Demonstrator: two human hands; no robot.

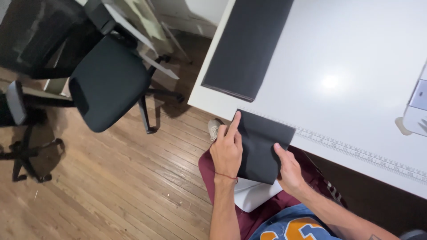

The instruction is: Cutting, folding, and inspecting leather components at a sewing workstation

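Left hand on the small black sheet, index finger stretched flat along its left edge, remaining fingers curled around that side — gripping the sheet. Right hand at the sheet's lower right side, thumb pressed on top, fingers hidden beneath — pinching it too. Sheet hanging over the near edge of the white table, top part resting on the surface just beside the printed ruler strip, lower part out over the lap. Farther up the table's left edge, a longer stack of black sheets, well apart from the hands. White device peeking in at the right edge. Off the table, black office chair on wooden floor.
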